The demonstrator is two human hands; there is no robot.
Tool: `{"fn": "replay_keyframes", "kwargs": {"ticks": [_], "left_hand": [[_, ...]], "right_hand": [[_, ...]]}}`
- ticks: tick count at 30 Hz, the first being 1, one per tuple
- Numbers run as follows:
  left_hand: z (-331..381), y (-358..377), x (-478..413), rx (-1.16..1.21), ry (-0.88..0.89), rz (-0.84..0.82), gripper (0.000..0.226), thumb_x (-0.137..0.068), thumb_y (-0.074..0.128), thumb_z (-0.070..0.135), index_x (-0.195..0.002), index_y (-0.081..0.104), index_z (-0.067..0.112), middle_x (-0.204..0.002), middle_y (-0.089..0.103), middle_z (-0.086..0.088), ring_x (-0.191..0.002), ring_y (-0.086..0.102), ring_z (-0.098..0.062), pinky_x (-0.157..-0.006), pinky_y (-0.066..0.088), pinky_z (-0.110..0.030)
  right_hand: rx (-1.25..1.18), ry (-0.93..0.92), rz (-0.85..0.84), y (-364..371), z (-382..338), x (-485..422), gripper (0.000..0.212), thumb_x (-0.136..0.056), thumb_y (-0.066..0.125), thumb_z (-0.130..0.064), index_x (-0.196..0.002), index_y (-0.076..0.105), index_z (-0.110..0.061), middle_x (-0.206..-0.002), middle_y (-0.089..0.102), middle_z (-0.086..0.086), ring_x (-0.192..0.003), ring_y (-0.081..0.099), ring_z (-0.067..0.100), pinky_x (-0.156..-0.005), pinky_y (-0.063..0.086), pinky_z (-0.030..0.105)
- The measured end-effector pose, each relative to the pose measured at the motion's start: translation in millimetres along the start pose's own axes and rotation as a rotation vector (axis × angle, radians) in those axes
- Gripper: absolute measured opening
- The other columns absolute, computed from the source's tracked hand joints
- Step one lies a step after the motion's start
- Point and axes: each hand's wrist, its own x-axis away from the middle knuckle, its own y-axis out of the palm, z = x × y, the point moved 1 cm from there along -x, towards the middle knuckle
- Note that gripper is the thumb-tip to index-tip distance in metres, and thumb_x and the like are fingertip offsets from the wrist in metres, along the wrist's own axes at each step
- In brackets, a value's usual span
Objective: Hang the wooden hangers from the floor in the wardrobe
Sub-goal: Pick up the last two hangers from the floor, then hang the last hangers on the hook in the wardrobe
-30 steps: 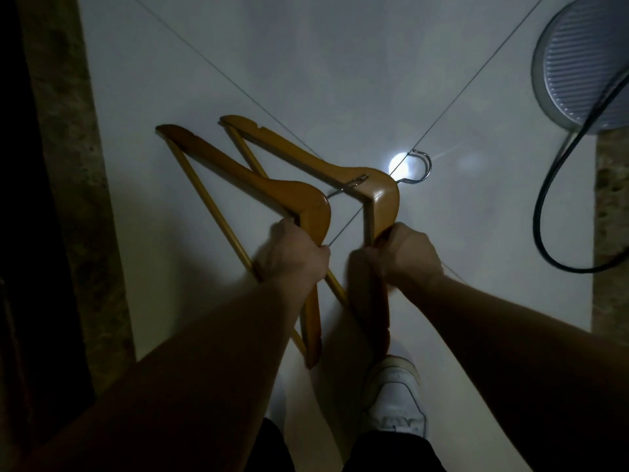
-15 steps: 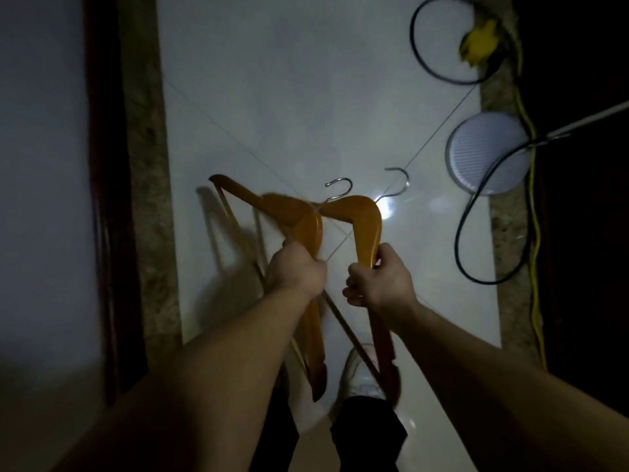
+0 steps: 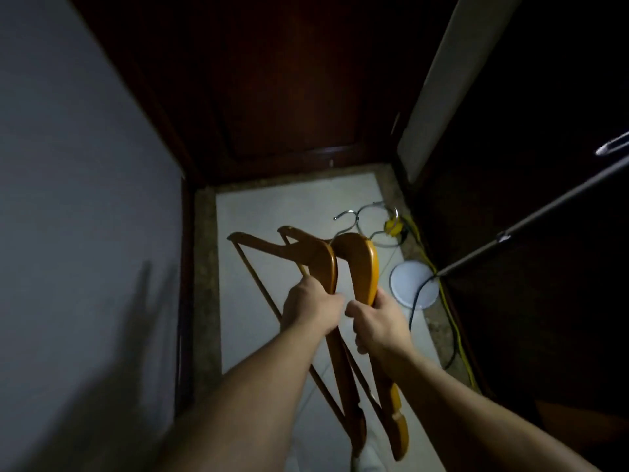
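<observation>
Left grip (image 3: 311,308) closed round the sloping arm of the left hanger (image 3: 321,258); right grip (image 3: 379,323) closed round the arm of the right hanger (image 3: 367,257). Both hangers are held above the floor (image 3: 245,212), side by side, hooks (image 3: 357,220) pointing away. Judged: solid wood, rigid, fairly light, lacquered and so a little slick; thin lower bar is the weak part. Best hold is the thick arm near the neck, hook left free. Dim view: the hangers may be touching.
</observation>
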Motion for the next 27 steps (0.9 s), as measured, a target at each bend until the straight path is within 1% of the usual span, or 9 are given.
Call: {"fn": "replay_keyframes", "kwargs": {"ticks": [4, 7, 9, 10, 13, 15, 18, 22, 27], "left_hand": [[71, -52, 50, 0.055, 0.118, -0.024, 0.032, -0.092, 0.062, 0.03, -0.118, 0.063, 0.012, -0.099, 0.064, -0.002, -0.084, 0.057, -0.016, -0.062, 0.042, -0.023], [123, -93, 93, 0.098, 0.179, -0.082, 0.035, -0.099, 0.055, 0.027, -0.128, 0.06, 0.008, -0.124, 0.066, -0.01, -0.108, 0.062, -0.025, -0.073, 0.049, -0.019], [152, -118, 124, 0.101, 0.252, -0.109, 0.035, -0.1, 0.053, 0.031, -0.124, 0.062, 0.006, -0.124, 0.066, -0.013, -0.115, 0.062, -0.027, -0.091, 0.05, -0.03], [164, -133, 139, 0.14, 0.296, -0.096, 0.034, -0.096, 0.06, 0.031, -0.117, 0.065, 0.004, -0.118, 0.069, -0.016, -0.109, 0.066, -0.029, -0.092, 0.053, -0.037], [198, -160, 183, 0.172, 0.446, -0.161, 0.031, -0.087, 0.068, 0.024, -0.102, 0.069, -0.004, -0.103, 0.072, -0.021, -0.092, 0.069, -0.032, -0.085, 0.056, -0.039], [221, -173, 215, 0.213, 0.487, -0.188, 0.027, -0.08, 0.072, 0.027, -0.092, 0.074, 0.003, -0.092, 0.075, -0.015, -0.086, 0.072, -0.027, -0.086, 0.059, -0.04], [256, -185, 257, 0.318, 0.552, -0.181, 0.034, -0.058, 0.069, 0.037, -0.08, 0.073, 0.011, -0.081, 0.075, -0.011, -0.081, 0.072, -0.032, -0.081, 0.06, -0.049], [298, -197, 338, 0.337, 0.695, -0.211, 0.017, -0.08, 0.07, 0.025, -0.07, 0.063, 0.013, -0.073, 0.069, -0.01, -0.075, 0.069, -0.031, -0.073, 0.059, -0.043], [336, -191, 429, 0.314, 0.823, -0.251, 0.018, -0.085, 0.068, 0.028, -0.08, 0.067, 0.01, -0.078, 0.072, -0.012, -0.074, 0.071, -0.027, -0.068, 0.06, -0.038]], "right_hand": [[-0.011, -0.105, 0.07, -43, -81, 52, 0.007, -0.091, 0.06, -0.01, -0.085, 0.057, -0.01, -0.059, 0.052, 0.005, -0.042, 0.049, 0.014, -0.041, 0.045, 0.028], [-0.036, -0.166, 0.108, -75, -134, 93, 0.007, -0.09, 0.06, -0.007, -0.096, 0.059, -0.012, -0.062, 0.052, 0.006, -0.042, 0.048, 0.014, -0.042, 0.046, 0.029], [-0.066, -0.199, 0.137, -95, -164, 122, 0.011, -0.091, 0.061, -0.008, -0.101, 0.061, -0.012, -0.065, 0.053, 0.008, -0.044, 0.049, 0.014, -0.043, 0.045, 0.028], [-0.073, -0.213, 0.155, -104, -178, 137, 0.011, -0.092, 0.062, -0.009, -0.102, 0.062, -0.012, -0.068, 0.054, 0.009, -0.046, 0.05, 0.015, -0.043, 0.045, 0.027], [-0.115, -0.252, 0.196, -134, -214, 185, 0.014, -0.092, 0.061, -0.009, -0.105, 0.065, -0.012, -0.08, 0.06, 0.018, -0.063, 0.059, 0.025, -0.05, 0.053, 0.029], [-0.145, -0.298, 0.225, -156, -234, 218, 0.013, -0.09, 0.063, -0.011, -0.101, 0.068, -0.016, -0.087, 0.07, 0.02, -0.078, 0.069, 0.028, -0.07, 0.063, 0.042], [-0.123, -0.369, 0.314, -192, -257, 270, 0.011, -0.09, 0.064, -0.016, -0.096, 0.072, -0.021, -0.088, 0.076, 0.007, -0.085, 0.074, 0.024, -0.08, 0.061, 0.039], [-0.103, -0.416, 0.43, -245, -276, 341, 0.007, -0.086, 0.065, -0.015, -0.089, 0.072, -0.016, -0.078, 0.073, 0.007, -0.07, 0.069, 0.024, -0.071, 0.055, 0.038], [-0.055, -0.448, 0.546, -308, -275, 421, 0.009, -0.085, 0.065, -0.019, -0.09, 0.071, -0.016, -0.085, 0.075, 0.012, -0.077, 0.072, 0.026, -0.08, 0.059, 0.045]]}}
